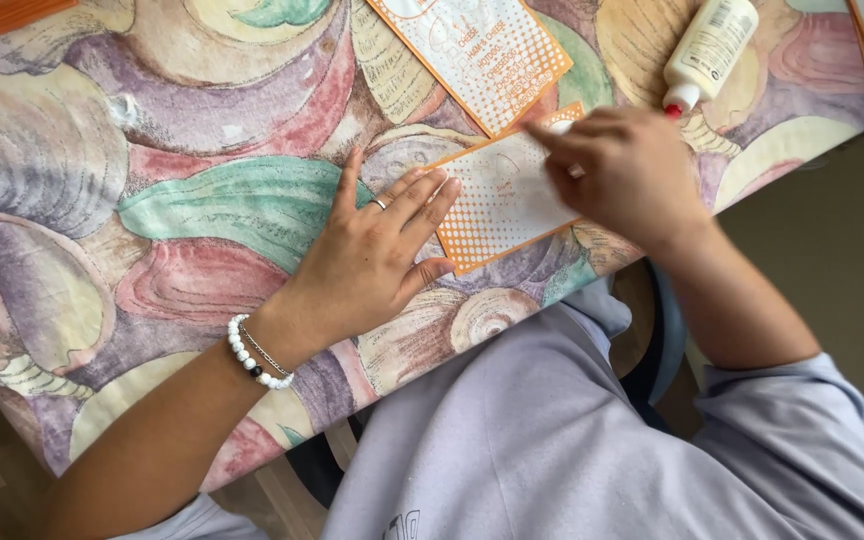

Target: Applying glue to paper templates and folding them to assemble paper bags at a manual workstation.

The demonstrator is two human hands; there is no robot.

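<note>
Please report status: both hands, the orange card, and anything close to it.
Left hand flat, pinning orange dotted card. Right hand pressing its upper right corner. Glue bottle lying just beyond; second card above.

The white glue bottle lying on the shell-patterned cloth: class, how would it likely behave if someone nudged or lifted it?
The glue bottle lies on its side and looks round, so a nudge would probably roll it. It seems small plastic, so likely light and slightly squeezable. Its red tip appears closed, so leaking seems unlikely.

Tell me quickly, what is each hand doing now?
Left hand: open, flat, fingertips pressing the orange dotted card on the table.
Right hand: fingers curled over the card; holding anything cannot be told.
</note>
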